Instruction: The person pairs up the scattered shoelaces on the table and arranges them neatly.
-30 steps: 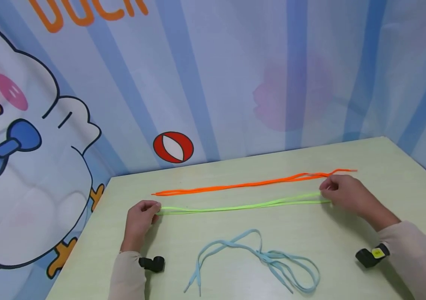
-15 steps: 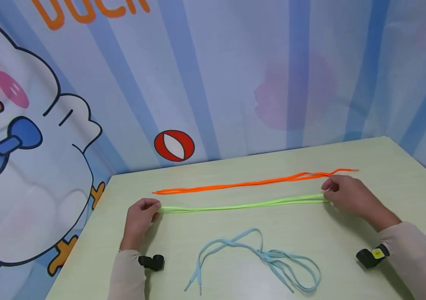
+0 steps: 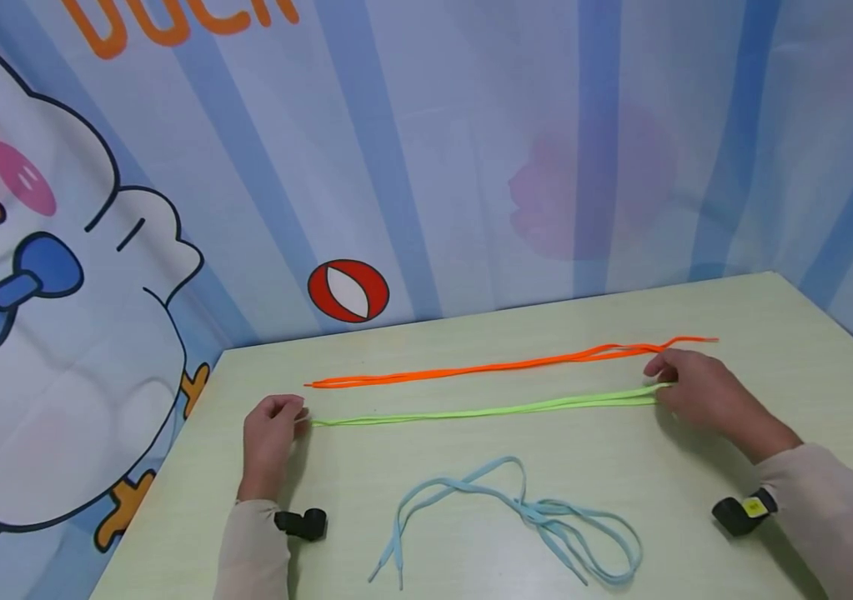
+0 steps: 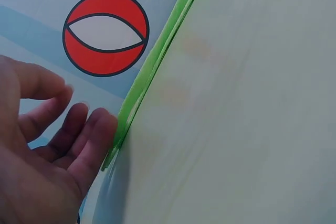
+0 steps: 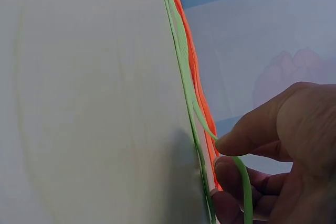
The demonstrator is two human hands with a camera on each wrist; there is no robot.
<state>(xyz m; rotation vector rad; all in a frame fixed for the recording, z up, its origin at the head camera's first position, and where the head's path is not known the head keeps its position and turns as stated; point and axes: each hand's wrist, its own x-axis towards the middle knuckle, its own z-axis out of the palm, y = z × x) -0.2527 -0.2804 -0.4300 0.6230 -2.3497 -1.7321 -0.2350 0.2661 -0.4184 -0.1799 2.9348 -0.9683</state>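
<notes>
A doubled lime-green shoelace stretches nearly straight across the table between both hands. My left hand is beside its left end, fingers loosely bent. In the left wrist view, the lace's end lies beyond the outer fingertips, with nothing between thumb and forefinger. My right hand pinches one strand at the right end between thumb and forefinger; in the right wrist view that strand loops down past the fingers, while the other strand runs alongside. Just behind lies a straightened, doubled orange shoelace, its right part close to my right fingertips.
A light-blue shoelace lies loosely looped and crossed on itself at the front of the pale table. A printed duck backdrop stands along the table's back edge. Each wrist carries a small black camera.
My left hand has let go of the green shoelace's left end and shifted slightly left. My right hand has moved slightly right, keeping its pinch. The orange and light-blue shoelaces lie as before.
</notes>
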